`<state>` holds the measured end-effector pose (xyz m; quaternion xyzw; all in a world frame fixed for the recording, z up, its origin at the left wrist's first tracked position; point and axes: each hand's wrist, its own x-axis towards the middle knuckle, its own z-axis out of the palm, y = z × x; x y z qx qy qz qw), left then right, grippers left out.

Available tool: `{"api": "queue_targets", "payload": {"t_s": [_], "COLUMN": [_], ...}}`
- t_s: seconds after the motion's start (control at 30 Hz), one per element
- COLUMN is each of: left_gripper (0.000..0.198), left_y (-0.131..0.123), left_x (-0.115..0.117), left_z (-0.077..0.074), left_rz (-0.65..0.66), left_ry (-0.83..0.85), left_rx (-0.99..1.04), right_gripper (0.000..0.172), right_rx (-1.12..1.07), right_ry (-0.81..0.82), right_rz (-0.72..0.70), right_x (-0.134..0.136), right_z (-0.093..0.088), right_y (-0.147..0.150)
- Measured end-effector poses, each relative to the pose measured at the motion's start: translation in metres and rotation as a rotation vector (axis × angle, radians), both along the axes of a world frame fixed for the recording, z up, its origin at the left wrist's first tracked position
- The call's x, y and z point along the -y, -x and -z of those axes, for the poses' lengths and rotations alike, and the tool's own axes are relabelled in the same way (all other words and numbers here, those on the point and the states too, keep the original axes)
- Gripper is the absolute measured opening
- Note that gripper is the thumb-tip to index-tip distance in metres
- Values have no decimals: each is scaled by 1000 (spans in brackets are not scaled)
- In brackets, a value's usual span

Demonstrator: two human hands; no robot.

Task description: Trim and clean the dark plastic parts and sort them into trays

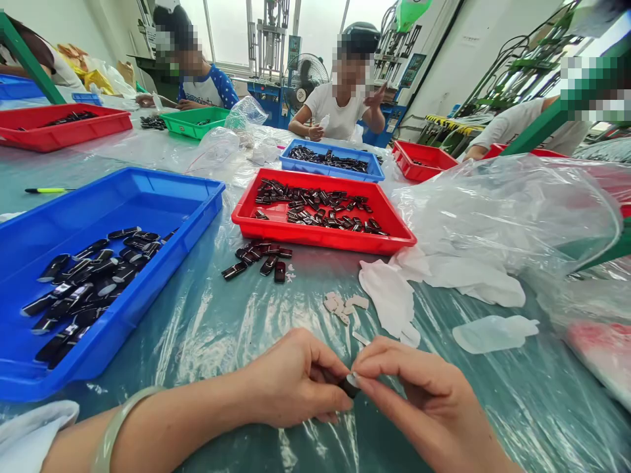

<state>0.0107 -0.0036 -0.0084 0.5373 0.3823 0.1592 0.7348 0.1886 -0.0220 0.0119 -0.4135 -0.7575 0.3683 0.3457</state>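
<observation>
My left hand [290, 380] and my right hand [419, 394] meet low in the view, both pinched on one small glossy black part [350, 385]. A thin pale film on the part sits under my right fingertips. A bangle circles my left wrist. Just beyond my hands lie a few peeled pale film scraps [342, 305] and a small heap of loose black parts [259, 259] on the plastic-covered table. A blue tray [148, 197] with several black parts stands to my left. Ahead, a red tray [315, 233] holds many more.
Crumpled white sheets [394, 295] and a big clear plastic bag [507, 210] lie to the right. Further trays, blue [290, 161], red [64, 131] and green [192, 125], stand farther back. Other people sit at the far side. A pen [46, 190] lies at left.
</observation>
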Motion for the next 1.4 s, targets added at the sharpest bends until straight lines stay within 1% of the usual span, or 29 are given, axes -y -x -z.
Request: {"api": "queue_targets", "payload": {"t_s": [0.2, 0.4, 0.57, 0.67, 0.77, 0.93, 1.17, 1.3, 1.4], "left_gripper": [19, 22, 22, 21, 21, 21, 19, 19, 21], "left_y": [1, 0, 0, 1, 1, 0, 0, 1, 1], "left_x": [0, 0, 0, 0, 0, 1, 0, 0, 1], "left_z": [2, -2, -2, -1, -1, -1, -1, 4, 8], "left_rz": [5, -7, -2, 1, 7, 7, 3, -5, -2], "left_ry": [-12, -12, -69, -102, -130, -124, -129, -138, -152], "left_rx": [7, -7, -12, -16, -11, -16, -30, -32, -35], "right_gripper": [24, 32, 31, 31, 35, 37, 30, 28, 23], "right_rx": [18, 106, 188, 198, 206, 222, 202, 185, 193], "right_ry": [-155, -316, -331, -350, -368, -354, -352, -363, -398], "right_rz": [-71, -83, -39, -52, -74, -90, -60, -68, -62], "right_x": [3, 7, 13, 15, 16, 16, 15, 16, 13], "right_z": [3, 9, 16, 18, 18, 17, 21, 19, 20], "right_y": [-2, -5, -8, -9, -10, -8, -7, -6, -6]}}
